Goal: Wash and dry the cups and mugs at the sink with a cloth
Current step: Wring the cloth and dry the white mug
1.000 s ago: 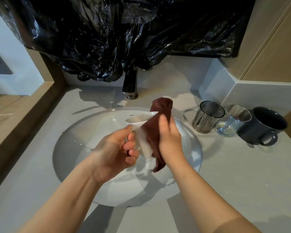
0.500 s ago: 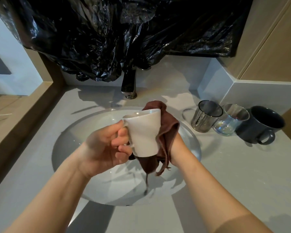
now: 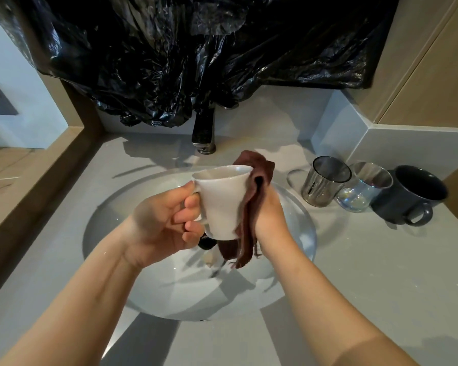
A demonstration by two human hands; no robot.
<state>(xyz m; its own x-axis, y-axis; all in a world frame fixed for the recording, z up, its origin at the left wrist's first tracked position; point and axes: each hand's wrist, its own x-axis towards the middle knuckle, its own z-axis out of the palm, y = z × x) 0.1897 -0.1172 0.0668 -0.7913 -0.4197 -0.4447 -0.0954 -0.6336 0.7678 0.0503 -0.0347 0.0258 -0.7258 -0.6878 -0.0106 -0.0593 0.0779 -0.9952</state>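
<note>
A white mug (image 3: 222, 202) is held upright over the white sink basin (image 3: 111, 228). My left hand (image 3: 164, 220) grips its handle with curled fingers. A dark brown cloth (image 3: 251, 207) is draped against the mug's right and far side, and my right hand (image 3: 269, 215) holds it there; its fingers are hidden behind the cloth and mug. On the counter at right stand a smoky glass tumbler (image 3: 325, 180), a clear glass tumbler (image 3: 362, 188) and a dark grey mug (image 3: 413, 194).
A dark faucet (image 3: 204, 130) rises behind the basin. Crumpled black plastic sheeting (image 3: 196, 54) hangs over the wall above it. The grey countertop (image 3: 368, 273) runs around the basin, with a wooden ledge (image 3: 37, 180) on the left and a wooden cabinet (image 3: 428, 75) at right.
The mug was tipped on its side with the cloth over its front; now it stands upright, and the cloth and my right hand have shifted to its right and far side.
</note>
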